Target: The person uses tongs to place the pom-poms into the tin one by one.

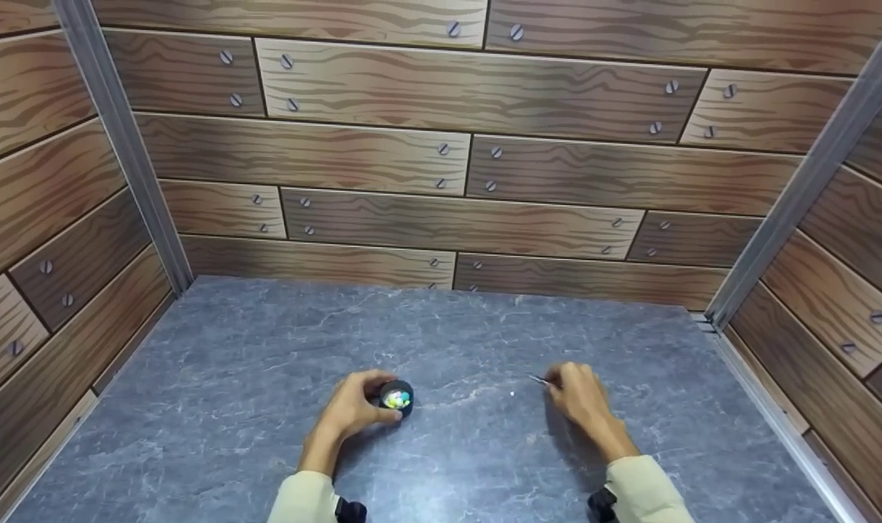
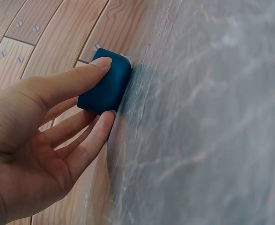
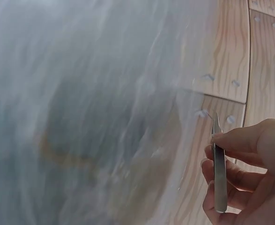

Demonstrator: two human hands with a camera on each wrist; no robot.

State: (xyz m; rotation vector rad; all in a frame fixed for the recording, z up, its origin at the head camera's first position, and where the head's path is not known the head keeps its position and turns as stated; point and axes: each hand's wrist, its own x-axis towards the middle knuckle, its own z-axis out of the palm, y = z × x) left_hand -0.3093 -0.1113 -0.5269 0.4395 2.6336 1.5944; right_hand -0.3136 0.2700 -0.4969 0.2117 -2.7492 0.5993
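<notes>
A: How does the left hand [image 1: 357, 407] lie?

B: Its forearm comes up from the near edge of the grey marbled tabletop [image 1: 266, 378], in a pale sleeve [image 1: 303, 500], and the hand rests low on the surface. The thumb and fingers [image 2: 100, 133] are curled round a small dark blue cup [image 1: 397, 397], thumb on one side, fingers on the other, clamping it. The left wrist view shows the cup's rounded wall pinched that way, its base against the tabletop.

A: And where is the cup?

B: It stands on the tabletop, toward the near edge and a little left of the middle. Small pale and coloured bits show inside it; what they are is too small to tell.

A: The right hand [image 1: 579, 396]?

B: It lies to the right of the cup, well apart from it, the wrist angled in from the near edge. The fingers are bunched together and pinch thin metal tweezers [image 3: 217, 173], whose tip points toward the cup in the head view. Whether the tweezer tips are closed cannot be told. A tiny white speck [image 1: 512, 394] lies on the tabletop between the cup and that hand.

A: Around the tabletop?

B: Wood-grain panels [image 1: 441, 145] with printed screw heads stand behind it and on both sides
</notes>
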